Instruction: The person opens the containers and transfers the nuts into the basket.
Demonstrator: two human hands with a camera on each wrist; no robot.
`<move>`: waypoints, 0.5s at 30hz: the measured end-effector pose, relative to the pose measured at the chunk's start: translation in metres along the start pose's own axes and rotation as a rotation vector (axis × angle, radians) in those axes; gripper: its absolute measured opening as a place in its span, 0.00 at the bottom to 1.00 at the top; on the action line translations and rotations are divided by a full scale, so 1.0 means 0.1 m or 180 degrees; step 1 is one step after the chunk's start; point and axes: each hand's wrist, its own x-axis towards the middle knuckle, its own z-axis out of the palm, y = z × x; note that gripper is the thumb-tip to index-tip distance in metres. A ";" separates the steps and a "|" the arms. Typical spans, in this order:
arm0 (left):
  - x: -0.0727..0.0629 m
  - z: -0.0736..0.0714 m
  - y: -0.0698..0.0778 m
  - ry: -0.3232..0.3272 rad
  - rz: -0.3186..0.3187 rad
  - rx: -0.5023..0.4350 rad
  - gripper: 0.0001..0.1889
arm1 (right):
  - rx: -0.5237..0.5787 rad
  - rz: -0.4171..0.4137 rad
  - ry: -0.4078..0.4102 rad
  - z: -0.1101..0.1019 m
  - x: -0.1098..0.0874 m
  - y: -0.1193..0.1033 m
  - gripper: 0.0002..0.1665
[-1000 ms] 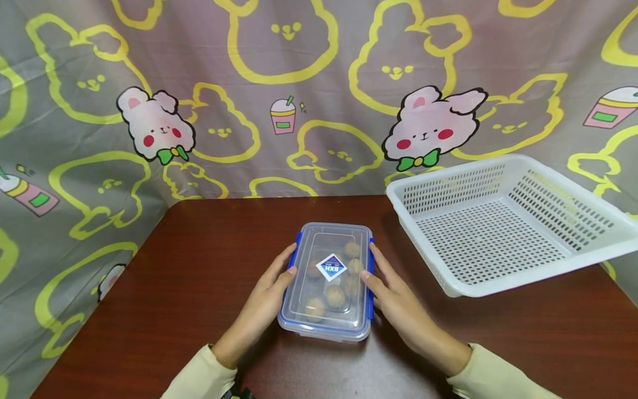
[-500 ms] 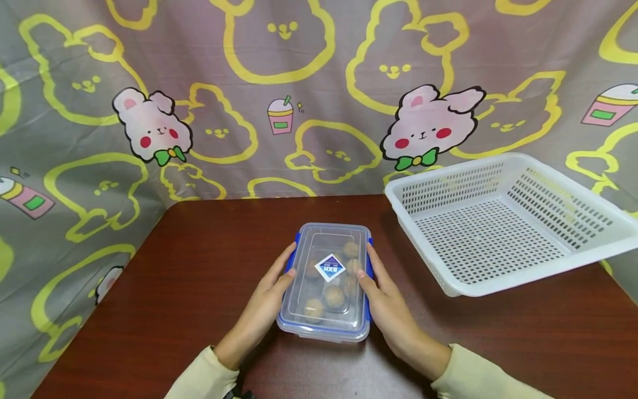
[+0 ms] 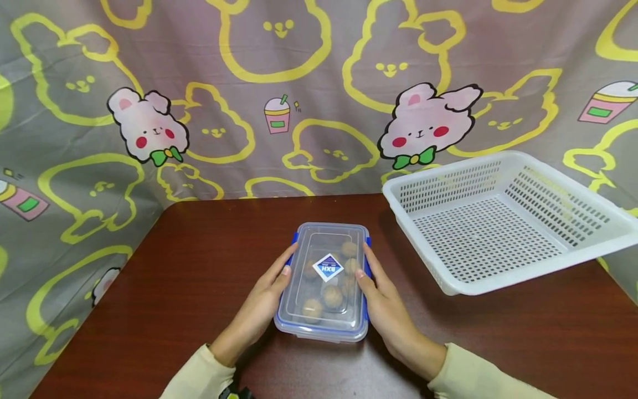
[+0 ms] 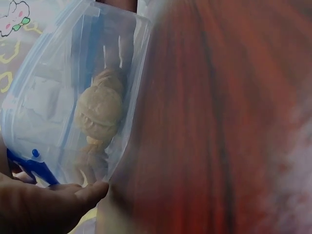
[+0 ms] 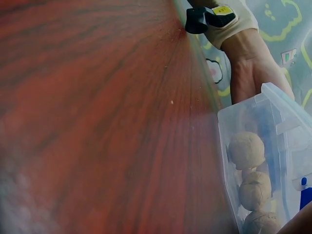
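Between both hands is a clear plastic food container (image 3: pixel 324 238) with blue side clips and a diamond-shaped label on its closed lid. My left hand (image 3: pixel 259 302) grips its left side, thumb on the lid's edge. On the other side my right hand (image 3: pixel 394 318) holds it, thumb laid over the lid. Several round tan balls (image 3: pixel 332 297), walnut-like, show inside through the lid. From the left wrist view, a ball (image 4: pixel 100 109) lies against the clear wall near the base. The right wrist view shows stacked-looking balls (image 5: pixel 255 190) in a row along the wall.
A white perforated plastic basket (image 3: pixel 538 272) stands at the right of the dark red-brown table (image 3: pixel 164 310). Behind the table hangs a grey curtain (image 3: pixel 309 100) with yellow outlines and cartoon bears. A dark band with a yellow piece (image 5: pixel 209 18) is on the left wrist.
Over the last second my right hand has shifted slightly inward, its thumb further onto the lid. The container stays between both hands; the whole scene drifts slightly left in view.
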 end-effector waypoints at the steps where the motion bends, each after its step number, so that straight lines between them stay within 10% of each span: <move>1: 0.01 0.00 0.00 0.0004 -0.0001 0.0006 0.26 | -0.0016 -0.0002 0.0013 0.00 0.00 0.00 0.36; 15: 0.00 0.00 0.00 0.0032 0.0043 0.0076 0.27 | 0.0015 0.0010 0.0047 0.01 0.00 -0.02 0.36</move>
